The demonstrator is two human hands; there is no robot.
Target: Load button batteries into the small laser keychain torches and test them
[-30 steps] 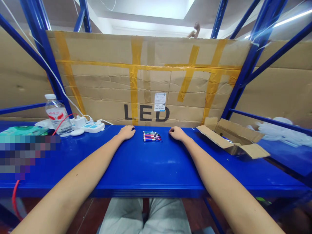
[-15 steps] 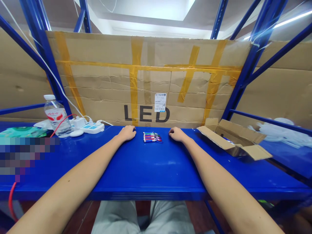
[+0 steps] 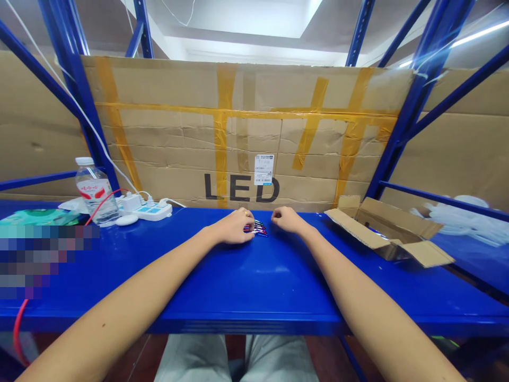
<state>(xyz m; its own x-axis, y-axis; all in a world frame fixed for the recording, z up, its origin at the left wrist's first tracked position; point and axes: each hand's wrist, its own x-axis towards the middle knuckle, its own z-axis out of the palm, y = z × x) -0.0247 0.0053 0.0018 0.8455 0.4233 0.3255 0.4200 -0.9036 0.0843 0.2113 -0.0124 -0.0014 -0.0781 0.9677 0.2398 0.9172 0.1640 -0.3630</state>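
Observation:
Several small, shiny pen-like sticks [image 3: 260, 228] in red, blue and other colours lie side by side in a row on the blue table [image 3: 254, 281]. My left hand [image 3: 235, 225] is over their left ends, with its thumb along the near side and its curled fingers along the far side. The hand hides most of the row; only the right ends show. Just right of the sticks, my right hand [image 3: 285, 218] rests on the table with its fingers curled in, apart from the row and with nothing visible in it.
An open cardboard box [image 3: 382, 228] stands at the right, near white plastic wrapping [image 3: 465, 217]. On the left are a water bottle [image 3: 95, 191], a white power strip [image 3: 153, 211] and a green packet [image 3: 40, 216]. A large cardboard panel [image 3: 178, 154] closes off the back.
My left hand has moved right, from beside the row onto the left part of the sticks. My right hand has stayed nearly in place, with the sticks now closer to it.

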